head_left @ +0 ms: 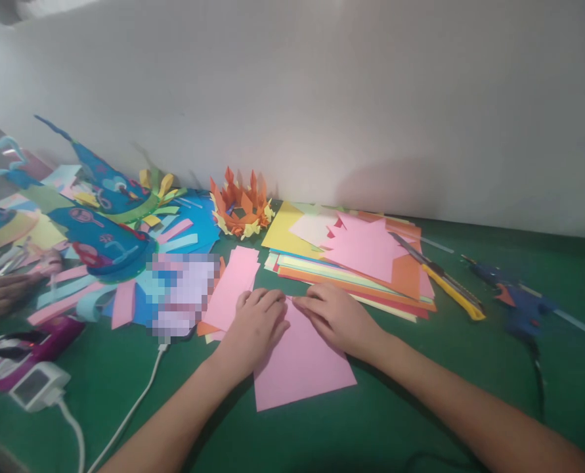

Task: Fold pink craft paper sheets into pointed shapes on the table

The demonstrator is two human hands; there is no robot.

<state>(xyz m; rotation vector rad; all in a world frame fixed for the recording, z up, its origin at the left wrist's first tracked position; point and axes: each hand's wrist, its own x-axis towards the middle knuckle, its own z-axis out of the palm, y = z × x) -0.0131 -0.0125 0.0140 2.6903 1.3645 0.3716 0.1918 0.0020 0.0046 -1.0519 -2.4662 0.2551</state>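
Observation:
A sheet of pink paper (302, 368) lies on the green tabletop in front of me, its near edge slanting. My left hand (257, 322) is on its far left part, fingers bent and pressed together on the paper. From the other side, my right hand (339, 315) grips the far edge with curled fingers. The fingertips of both hands come close together at that edge, and they hide most of it. Beside my left hand lies a stack of pink paper strips (233, 282). Beyond my right hand are stacked coloured sheets (341, 272) with pink cut pieces on top.
An orange and yellow paper crown (241, 207) stands near the wall. At right lie a yellow utility knife (452, 292) and a blue glue gun (519, 302). Blue cone hats (105, 240), a white charger (41, 386) and another person's hand (4, 295) are at left.

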